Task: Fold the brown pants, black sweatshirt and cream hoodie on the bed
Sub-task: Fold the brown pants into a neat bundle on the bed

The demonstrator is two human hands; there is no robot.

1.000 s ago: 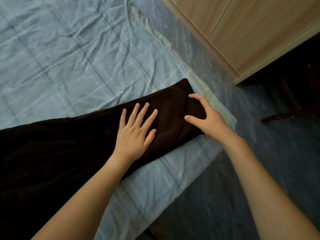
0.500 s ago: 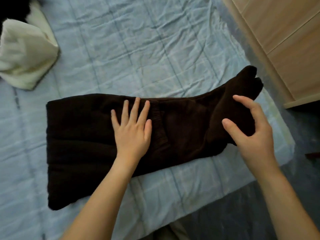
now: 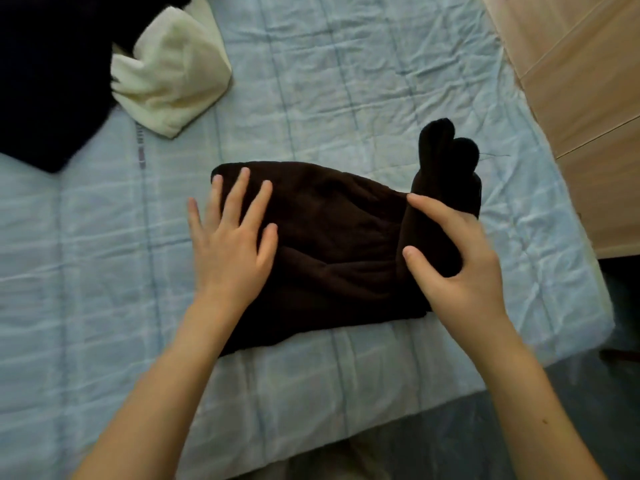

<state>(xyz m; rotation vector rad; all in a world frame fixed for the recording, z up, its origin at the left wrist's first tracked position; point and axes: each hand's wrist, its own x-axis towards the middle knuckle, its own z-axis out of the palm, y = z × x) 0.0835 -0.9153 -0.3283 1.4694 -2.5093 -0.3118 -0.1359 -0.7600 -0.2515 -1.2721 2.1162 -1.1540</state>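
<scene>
The brown pants lie across the middle of the bed, partly folded, with the leg ends standing up at the right. My left hand rests flat with spread fingers on the pants' left end. My right hand grips the raised leg part at the right, thumb under and fingers over it. The cream hoodie lies crumpled at the upper left. Beside it, in the top left corner, is the black sweatshirt, partly cut off by the frame.
The bed's light blue sheet is wrinkled; its edge runs along the right and bottom. A wooden wardrobe stands close at the right. Dark floor shows at the lower right.
My right hand has carried the leg end leftward and up over the pants, making the bundle shorter. My left hand slid toward the pants' left end. The view shifted, showing the hoodie and sweatshirt.
</scene>
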